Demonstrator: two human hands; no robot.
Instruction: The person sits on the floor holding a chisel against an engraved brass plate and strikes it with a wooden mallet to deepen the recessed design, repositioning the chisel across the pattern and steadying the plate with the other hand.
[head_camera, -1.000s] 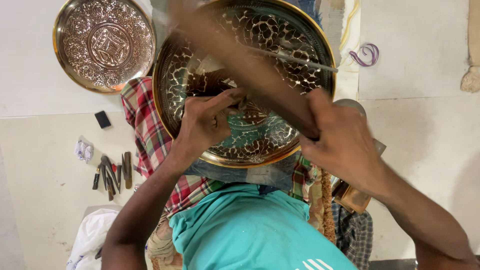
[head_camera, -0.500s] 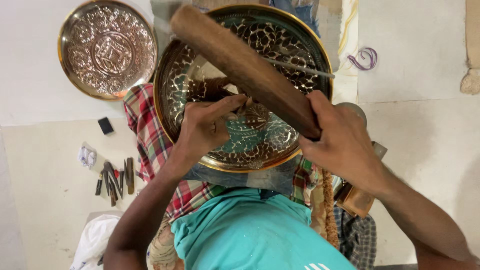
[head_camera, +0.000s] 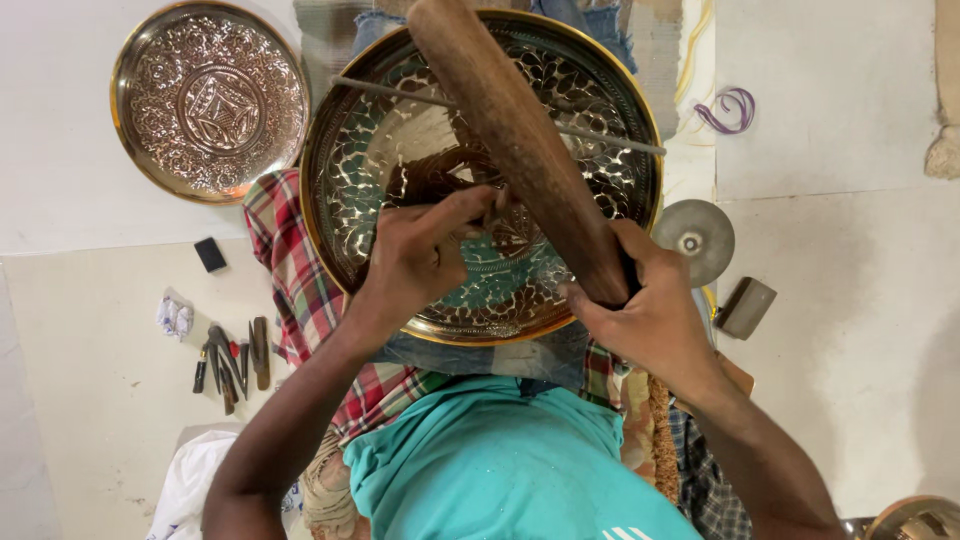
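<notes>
Right hand (head_camera: 655, 320) clenched round the low end of a wooden mallet (head_camera: 520, 140), long axis slanting up-left over the embossed brass tray (head_camera: 360, 250) on the lap. Left hand (head_camera: 425, 255) pinches a small punch tool, mostly hidden, tip on tray centre. Mallet head sits up beyond the left grip. Second tray (head_camera: 210, 100) and loose chisels (head_camera: 232, 360) lie on the floor, left.

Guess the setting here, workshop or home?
Likely a floor-level metal-craft workshop. The right hand grips a thick brown wooden mallet over a large gold-rimmed engraved metal plate; a second embossed round plate and small dark hand tools lie nearby.
</notes>
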